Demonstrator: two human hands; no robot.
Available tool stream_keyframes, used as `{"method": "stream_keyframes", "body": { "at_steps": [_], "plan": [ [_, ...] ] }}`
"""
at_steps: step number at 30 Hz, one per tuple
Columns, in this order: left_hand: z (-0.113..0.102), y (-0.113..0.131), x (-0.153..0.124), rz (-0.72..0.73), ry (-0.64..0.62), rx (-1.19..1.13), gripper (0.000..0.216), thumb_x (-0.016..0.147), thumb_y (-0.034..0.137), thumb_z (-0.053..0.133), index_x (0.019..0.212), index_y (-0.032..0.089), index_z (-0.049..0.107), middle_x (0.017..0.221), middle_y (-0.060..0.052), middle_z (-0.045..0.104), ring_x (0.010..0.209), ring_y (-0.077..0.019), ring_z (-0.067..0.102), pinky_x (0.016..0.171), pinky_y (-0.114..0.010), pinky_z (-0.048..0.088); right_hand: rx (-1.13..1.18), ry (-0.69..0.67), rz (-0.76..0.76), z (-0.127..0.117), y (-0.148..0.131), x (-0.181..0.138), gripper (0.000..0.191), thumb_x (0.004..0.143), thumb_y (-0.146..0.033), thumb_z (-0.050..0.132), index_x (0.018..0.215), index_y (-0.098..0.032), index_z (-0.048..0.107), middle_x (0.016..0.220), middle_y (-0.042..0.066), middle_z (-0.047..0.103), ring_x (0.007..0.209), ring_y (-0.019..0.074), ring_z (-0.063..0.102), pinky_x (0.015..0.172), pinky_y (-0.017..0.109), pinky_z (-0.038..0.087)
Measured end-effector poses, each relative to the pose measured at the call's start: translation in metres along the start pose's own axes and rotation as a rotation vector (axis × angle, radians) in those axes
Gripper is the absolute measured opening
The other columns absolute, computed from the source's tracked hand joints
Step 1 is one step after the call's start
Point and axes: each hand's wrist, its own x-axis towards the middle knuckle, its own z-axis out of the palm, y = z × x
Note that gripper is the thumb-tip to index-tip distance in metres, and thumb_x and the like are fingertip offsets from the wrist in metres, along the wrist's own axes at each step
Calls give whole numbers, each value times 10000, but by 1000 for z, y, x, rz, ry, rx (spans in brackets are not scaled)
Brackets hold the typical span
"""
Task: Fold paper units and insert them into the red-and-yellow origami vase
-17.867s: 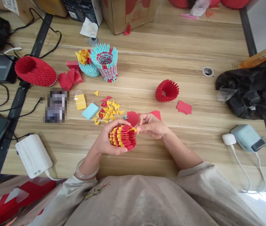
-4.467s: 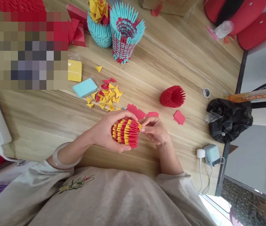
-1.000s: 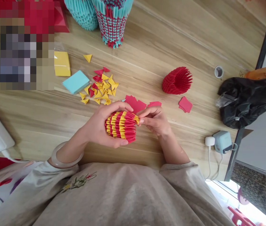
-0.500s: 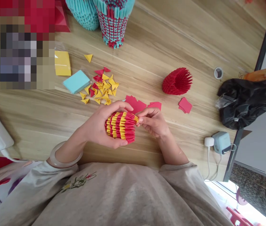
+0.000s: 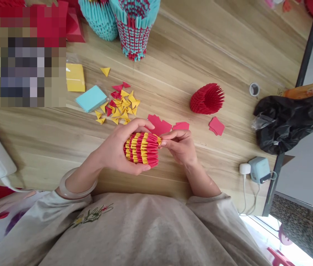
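Observation:
My left hand (image 5: 119, 149) is wrapped round a small paper vase (image 5: 142, 149) built of folded pieces in red and yellow bands. The vase lies on its side in the air above the table, its red rim facing right. At that rim my right hand (image 5: 180, 146) pinches a yellow folded paper piece (image 5: 159, 140) between thumb and forefinger, touching the red points. Just beyond the hands lies a loose pile of yellow folded paper triangles (image 5: 123, 107) with some red triangles (image 5: 115, 95) among them. Flat red paper sheets (image 5: 159, 125) lie behind the vase.
A red folded-paper vase (image 5: 205, 99) stands to the right, near red paper squares (image 5: 216, 126). Turquoise paper vases (image 5: 135, 35) stand at the back. Blue paper (image 5: 91, 98) and yellow paper (image 5: 75, 77) lie left. A black plastic bag (image 5: 286, 122) and charger (image 5: 259, 169) sit at the right edge.
The camera view has shifted slightly. Both hands stay almost where they were; the right fingers still pinch the yellow piece at the rim.

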Motion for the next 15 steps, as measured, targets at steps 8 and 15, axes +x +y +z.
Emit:
{"method": "stream_keyframes", "body": {
  "at_steps": [8, 15],
  "plan": [
    [0, -2, -1, -2, 3, -9, 732, 499, 375, 799, 1145, 278, 467, 942, -35, 662, 805, -257, 650, 622, -346, 486, -55, -25, -97, -1, 1, -3, 130, 577, -211, 850, 658, -216, 748, 707, 12, 750, 613, 130, 676, 637, 266, 579],
    [-1, -1, 0, 6, -18, 13, 760, 488, 388, 804, 1153, 279, 454, 943, -40, 663, 814, -267, 650, 639, -363, 496, 77, -38, 30, 2, 0, 1, 200, 522, -263, 882, 610, -186, 720, 603, 6, 721, 507, 105, 633, 553, 241, 550]
  ]
}}
